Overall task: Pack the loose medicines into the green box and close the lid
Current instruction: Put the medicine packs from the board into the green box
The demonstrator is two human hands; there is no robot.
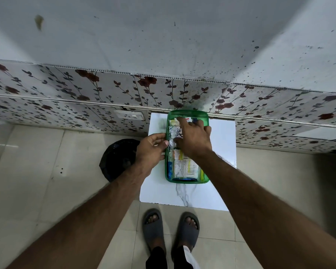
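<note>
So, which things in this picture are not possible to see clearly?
- Head view: the middle of the green box is covered by the right hand, so the medicines under it are hidden.
- The print on the medicine packets is too small to read.
- The lid cannot be identified anywhere.
- Whether the left hand grips the box edge or a foil strip is unclear; its fingertips blur together.

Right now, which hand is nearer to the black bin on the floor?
Left. The left hand grips the green box's left wall, beside the black bin. The right hand is farther, over the medicines.
</note>
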